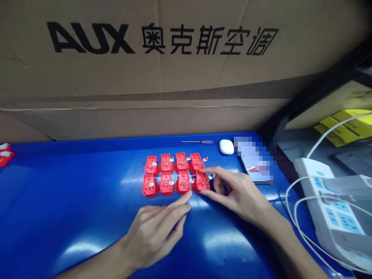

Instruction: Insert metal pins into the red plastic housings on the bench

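Several red plastic housings stand in two rows on the blue tabletop, each with a small metal piece on top. My right hand has its thumb and index finger at the near and far edges of the front-row housing on the right end; the other fingers are curled. Just in front of the neighbouring housing, my left hand has its fingers stretched out and nothing in it. Its fingertips are close to that housing's near edge; whether they touch it I cannot tell.
Behind the rows lie a screwdriver, a white rounded case and a partly blurred flat object. A white power strip with cables stands at right. A large cardboard box lines the back. More red parts lie far left.
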